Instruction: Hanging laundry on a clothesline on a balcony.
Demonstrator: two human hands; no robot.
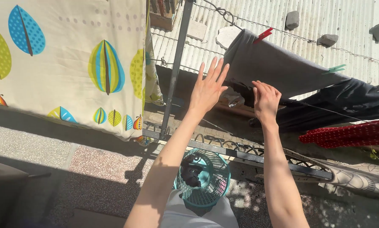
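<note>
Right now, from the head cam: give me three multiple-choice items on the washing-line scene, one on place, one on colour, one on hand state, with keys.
1. Where is the teal basket?
A. low down between the person's forearms
B. hanging from the line
C. on the tin roof

2. What colour is the peg at the top of the grey cloth?
A. blue
B. red
C. white

3. How is the left hand?
A. closed in a fist
B. holding a peg
C. open with fingers spread

Key: 1 A, the basket sits below, framed by both forearms. 2 B, the peg on the cloth's upper edge is red. 3 C, the fingers are straight and spread beside the cloth, while the right hand is curled at the line.
</note>
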